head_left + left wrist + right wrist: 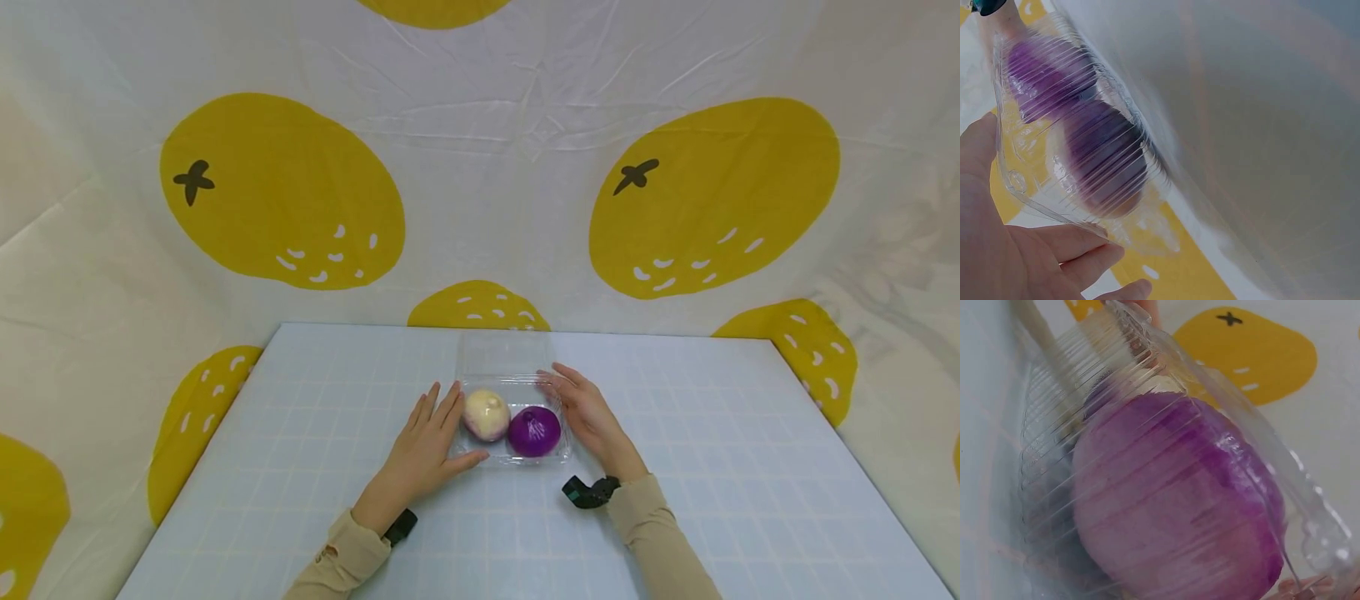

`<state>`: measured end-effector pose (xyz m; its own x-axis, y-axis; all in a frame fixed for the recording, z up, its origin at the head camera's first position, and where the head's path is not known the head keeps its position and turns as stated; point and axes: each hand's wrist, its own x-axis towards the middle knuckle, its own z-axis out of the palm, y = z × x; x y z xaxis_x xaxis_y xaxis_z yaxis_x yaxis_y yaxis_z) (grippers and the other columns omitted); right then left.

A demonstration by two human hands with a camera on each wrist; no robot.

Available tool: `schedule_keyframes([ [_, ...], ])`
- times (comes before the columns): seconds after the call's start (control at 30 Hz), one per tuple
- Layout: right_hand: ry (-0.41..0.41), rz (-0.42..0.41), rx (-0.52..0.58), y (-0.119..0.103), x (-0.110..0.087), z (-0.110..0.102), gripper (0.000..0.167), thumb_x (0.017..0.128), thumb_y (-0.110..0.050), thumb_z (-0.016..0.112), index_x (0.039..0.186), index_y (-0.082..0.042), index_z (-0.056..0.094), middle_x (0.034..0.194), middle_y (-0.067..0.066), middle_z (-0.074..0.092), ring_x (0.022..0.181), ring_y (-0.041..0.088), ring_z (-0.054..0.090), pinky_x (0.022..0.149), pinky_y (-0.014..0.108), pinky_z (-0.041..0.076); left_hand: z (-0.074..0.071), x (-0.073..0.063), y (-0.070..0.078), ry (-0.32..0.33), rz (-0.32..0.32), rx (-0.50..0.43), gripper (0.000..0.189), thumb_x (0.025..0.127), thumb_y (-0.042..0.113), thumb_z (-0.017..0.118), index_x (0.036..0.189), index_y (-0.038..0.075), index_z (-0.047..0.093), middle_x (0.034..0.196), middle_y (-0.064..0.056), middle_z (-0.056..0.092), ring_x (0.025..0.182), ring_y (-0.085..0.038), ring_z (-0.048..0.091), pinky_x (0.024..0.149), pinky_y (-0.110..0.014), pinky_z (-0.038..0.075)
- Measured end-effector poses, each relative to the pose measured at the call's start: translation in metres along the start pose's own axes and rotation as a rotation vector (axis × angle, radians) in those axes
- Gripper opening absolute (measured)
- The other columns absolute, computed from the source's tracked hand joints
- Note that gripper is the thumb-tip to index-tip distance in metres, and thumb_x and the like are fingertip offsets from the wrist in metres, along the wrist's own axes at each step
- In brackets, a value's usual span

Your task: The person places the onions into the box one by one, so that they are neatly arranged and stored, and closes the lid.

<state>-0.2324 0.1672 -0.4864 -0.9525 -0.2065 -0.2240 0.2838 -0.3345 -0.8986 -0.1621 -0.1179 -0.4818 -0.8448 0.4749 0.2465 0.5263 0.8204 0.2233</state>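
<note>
The fingers of the left hand (420,454) are straight and apart; I cannot tell if the right hand (596,421) pinches. Between them, the clear box (517,396) holds a pale veggie (487,414) and a purple veggie (535,432). Gentle hands should stop it bending.

- Table top (750,467): pale blue, marked with a grid of thin light lines; near edge cut off by frame.
- Clear plastic container (517,390): set on it, about mid-width, nearer the far edge.
- Lid (504,354): opened toward far edge; contact with surface can't be confirmed.
</note>
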Motion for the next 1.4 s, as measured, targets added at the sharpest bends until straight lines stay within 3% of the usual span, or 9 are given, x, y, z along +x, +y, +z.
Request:
schedule_keyframes([
  [0.2, -0.023, -0.041, 0.011, -0.0005, 0.0005, -0.0011, 0.058, 0.104, 0.0, 0.043, 0.157, -0.004, 0.02, 0.155, 0.023, 0.034, 0.136, 0.024, 0.046, 0.115, 0.032, 0.03, -0.0004, 0.0, 0.0001, 0.002, 0.0, 0.002, 0.095, 0.092, 0.068, 0.051, 0.151, -0.004, 0.034, 0.161, -0.018, 0.025, 0.146, -0.045, 0.019, 0.119, -0.054, 0.017],
  [0.47, 0.037, -0.114, -0.062, -0.0026, 0.0023, -0.0003, 0.055, 0.1, 0.008, 0.043, 0.152, 0.003, 0.027, 0.151, 0.028, 0.038, 0.117, 0.013, 0.06, 0.113, 0.035, 0.035, 0.0013, 0.001, 0.0003, -0.011, -0.02, 0.008, 0.097, 0.091, 0.07, 0.051, 0.152, -0.004, 0.033, 0.161, -0.017, 0.025, 0.147, -0.043, 0.018, 0.12, -0.052, 0.014],
  [0.73, 0.046, -0.137, -0.08, -0.0037, 0.004, -0.0018, 0.049, 0.099, 0.01, 0.045, 0.147, 0.003, 0.033, 0.149, 0.027, 0.041, 0.134, 0.033, 0.047, 0.111, 0.034, 0.038, 0.0027, 0.0015, -0.0005, -0.035, -0.036, 0.012, 0.098, 0.09, 0.071, 0.051, 0.153, -0.002, 0.032, 0.162, -0.015, 0.022, 0.149, -0.041, 0.015, 0.12, -0.05, 0.012],
  [0.93, 0.066, -0.147, -0.122, -0.0045, 0.0046, -0.0011, 0.047, 0.099, 0.009, 0.046, 0.143, 0.006, 0.033, 0.148, 0.026, 0.043, 0.129, 0.029, 0.051, 0.106, 0.029, 0.043, 0.003, 0.0011, -0.0006, -0.043, -0.043, 0.016, 0.098, 0.09, 0.072, 0.05, 0.153, -0.002, 0.032, 0.163, -0.014, 0.022, 0.149, -0.041, 0.014, 0.12, -0.05, 0.011],
  [1.13, 0.057, -0.146, -0.071, -0.0082, 0.0026, -0.0008, 0.023, 0.106, -0.012, 0.046, 0.124, 0.002, 0.046, 0.144, 0.025, 0.047, 0.124, 0.024, 0.054, 0.112, 0.035, 0.037, 0.0022, 0.0007, -0.0005, -0.027, -0.031, 0.024, 0.098, 0.09, 0.072, 0.049, 0.152, -0.002, 0.033, 0.162, -0.015, 0.024, 0.148, -0.042, 0.016, 0.12, -0.051, 0.014],
  [1.27, 0.06, -0.133, -0.071, -0.0097, 0.002, -0.0007, 0.037, 0.108, -0.035, 0.041, 0.114, 0.0, 0.049, 0.138, 0.023, 0.051, 0.124, 0.028, 0.052, 0.111, 0.034, 0.038, 0.0018, 0.0007, -0.0003, -0.012, -0.023, 0.02, 0.097, 0.09, 0.072, 0.049, 0.151, -0.003, 0.035, 0.161, -0.016, 0.025, 0.148, -0.043, 0.017, 0.12, -0.052, 0.015],
  [1.4, 0.079, -0.113, -0.094, -0.0097, 0.0017, -0.0012, 0.044, 0.106, -0.046, 0.038, 0.107, -0.003, 0.05, 0.128, 0.017, 0.058, 0.118, 0.025, 0.054, 0.107, 0.032, 0.042, 0.002, 0.0007, -0.0009, -0.015, -0.024, 0.017, 0.098, 0.091, 0.072, 0.048, 0.152, -0.003, 0.034, 0.162, -0.015, 0.024, 0.148, -0.042, 0.017, 0.12, -0.052, 0.014],
])
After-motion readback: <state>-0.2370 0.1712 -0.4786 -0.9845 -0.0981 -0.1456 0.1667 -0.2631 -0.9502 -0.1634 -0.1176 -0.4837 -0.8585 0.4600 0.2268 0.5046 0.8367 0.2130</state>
